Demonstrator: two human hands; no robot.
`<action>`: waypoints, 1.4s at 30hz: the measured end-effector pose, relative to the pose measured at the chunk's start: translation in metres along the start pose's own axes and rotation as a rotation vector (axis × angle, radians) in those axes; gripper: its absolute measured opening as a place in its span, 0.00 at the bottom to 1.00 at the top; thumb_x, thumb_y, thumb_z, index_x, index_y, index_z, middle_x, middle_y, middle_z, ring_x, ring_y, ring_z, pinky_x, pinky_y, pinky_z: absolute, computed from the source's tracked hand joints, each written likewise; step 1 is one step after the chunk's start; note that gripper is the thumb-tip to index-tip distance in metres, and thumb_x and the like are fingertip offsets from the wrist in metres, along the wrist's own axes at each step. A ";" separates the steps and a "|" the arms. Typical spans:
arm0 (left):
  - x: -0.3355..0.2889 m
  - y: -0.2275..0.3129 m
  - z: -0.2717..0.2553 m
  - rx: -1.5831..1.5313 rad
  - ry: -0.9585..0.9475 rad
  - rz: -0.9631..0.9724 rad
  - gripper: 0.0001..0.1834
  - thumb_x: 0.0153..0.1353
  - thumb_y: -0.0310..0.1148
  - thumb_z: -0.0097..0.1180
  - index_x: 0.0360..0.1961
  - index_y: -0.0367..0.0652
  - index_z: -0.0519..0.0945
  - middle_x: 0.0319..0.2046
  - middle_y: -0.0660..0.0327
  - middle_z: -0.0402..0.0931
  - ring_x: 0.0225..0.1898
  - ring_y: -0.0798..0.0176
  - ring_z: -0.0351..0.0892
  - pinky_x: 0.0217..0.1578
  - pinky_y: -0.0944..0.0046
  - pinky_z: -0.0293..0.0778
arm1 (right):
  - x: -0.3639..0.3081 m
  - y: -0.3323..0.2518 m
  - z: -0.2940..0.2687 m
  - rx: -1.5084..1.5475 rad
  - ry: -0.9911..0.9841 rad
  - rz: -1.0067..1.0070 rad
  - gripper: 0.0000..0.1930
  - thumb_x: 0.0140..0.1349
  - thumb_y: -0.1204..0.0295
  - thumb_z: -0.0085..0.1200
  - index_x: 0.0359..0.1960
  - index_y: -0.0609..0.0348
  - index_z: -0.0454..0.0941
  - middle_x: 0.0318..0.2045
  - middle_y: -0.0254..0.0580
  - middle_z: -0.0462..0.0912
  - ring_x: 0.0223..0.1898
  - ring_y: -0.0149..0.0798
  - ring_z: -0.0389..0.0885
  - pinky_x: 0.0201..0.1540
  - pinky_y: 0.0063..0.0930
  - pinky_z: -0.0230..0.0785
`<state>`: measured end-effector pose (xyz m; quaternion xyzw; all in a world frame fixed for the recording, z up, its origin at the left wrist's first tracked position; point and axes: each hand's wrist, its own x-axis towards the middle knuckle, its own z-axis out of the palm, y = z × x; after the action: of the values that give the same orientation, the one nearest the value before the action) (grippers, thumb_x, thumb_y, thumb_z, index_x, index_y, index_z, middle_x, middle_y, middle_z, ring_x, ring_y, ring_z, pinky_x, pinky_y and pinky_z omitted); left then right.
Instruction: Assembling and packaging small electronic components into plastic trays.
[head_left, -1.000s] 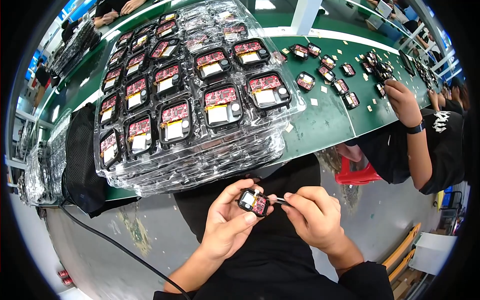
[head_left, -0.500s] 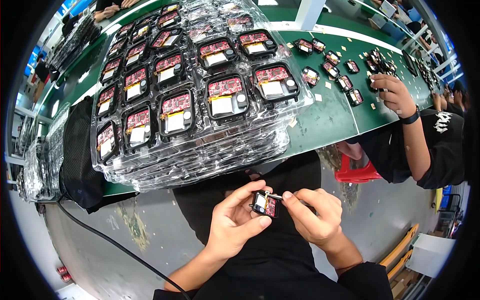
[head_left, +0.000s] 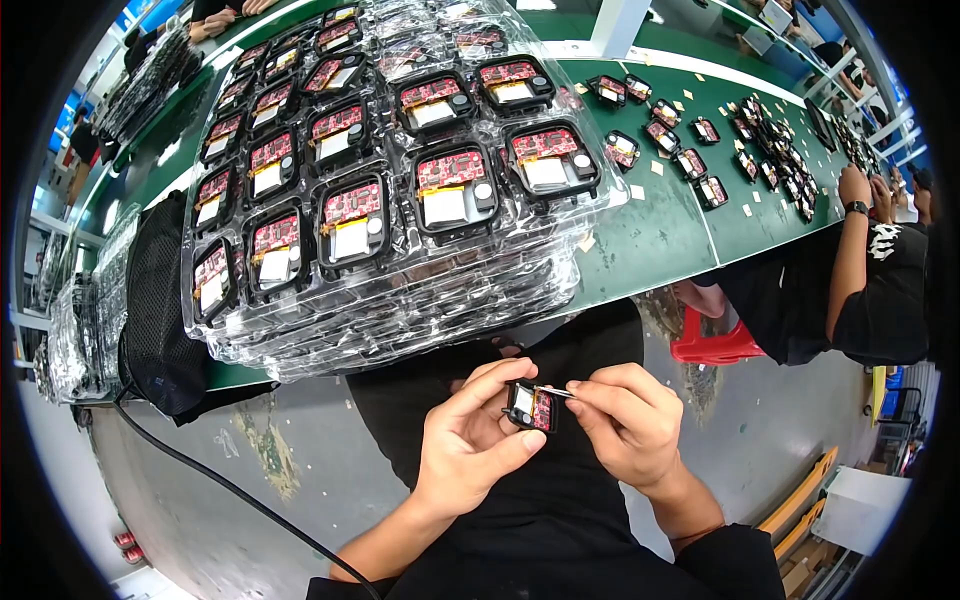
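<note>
Over my lap, my left hand [head_left: 474, 442] grips a small black watch case [head_left: 529, 408] between thumb and fingers. Its open side faces up and shows a red circuit board, a white battery-like block and a round silver part. In my right hand [head_left: 634, 428], a thin metal tool [head_left: 556, 391] is pinched between thumb and forefinger. The tool's tip reaches the case's far edge; whether it touches the parts inside is too small to tell.
A tall stack of clear plastic trays [head_left: 400, 300] holding similar watch cases stands on the green table [head_left: 640, 255]. More loose cases [head_left: 690, 165] lie at the right, near a co-worker's arm [head_left: 850, 265]. A black mesh bag [head_left: 165, 310] and cable are at left.
My right hand has shifted slightly, and more of the metal tool shows across the case's edge. The co-worker's hand has moved away from the loose cases, to the far right.
</note>
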<state>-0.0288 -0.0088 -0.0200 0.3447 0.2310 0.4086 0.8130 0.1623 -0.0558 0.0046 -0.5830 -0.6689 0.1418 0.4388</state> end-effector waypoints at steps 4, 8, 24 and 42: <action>-0.001 -0.002 0.002 0.019 0.007 0.036 0.33 0.59 0.12 0.64 0.66 0.28 0.70 0.62 0.57 0.65 0.60 0.63 0.73 0.59 0.62 0.73 | -0.003 -0.001 0.004 -0.135 0.035 -0.076 0.13 0.49 0.81 0.71 0.38 0.62 0.86 0.31 0.40 0.82 0.23 0.38 0.82 0.23 0.28 0.73; -0.004 -0.005 0.005 0.035 0.044 0.053 0.32 0.59 0.11 0.63 0.66 0.27 0.69 0.63 0.57 0.62 0.62 0.62 0.72 0.61 0.61 0.73 | -0.007 0.000 0.009 -0.161 0.066 -0.087 0.15 0.48 0.81 0.71 0.39 0.63 0.86 0.31 0.40 0.82 0.23 0.38 0.82 0.23 0.28 0.74; -0.002 -0.006 0.013 0.137 0.063 0.102 0.33 0.59 0.12 0.63 0.66 0.26 0.69 0.66 0.56 0.59 0.63 0.59 0.72 0.61 0.60 0.74 | -0.010 0.002 0.010 -0.224 0.103 -0.153 0.16 0.46 0.84 0.70 0.39 0.67 0.85 0.30 0.41 0.80 0.23 0.38 0.82 0.23 0.28 0.74; -0.001 0.003 0.016 0.202 0.067 0.116 0.33 0.58 0.10 0.63 0.66 0.26 0.70 0.67 0.52 0.60 0.61 0.57 0.74 0.61 0.58 0.76 | -0.005 0.000 0.013 -0.179 0.113 -0.162 0.14 0.47 0.84 0.71 0.38 0.65 0.85 0.29 0.41 0.82 0.21 0.37 0.80 0.21 0.25 0.71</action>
<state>-0.0200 -0.0145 -0.0075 0.4237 0.2775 0.4411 0.7409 0.1525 -0.0565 -0.0054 -0.5711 -0.6980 0.0127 0.4318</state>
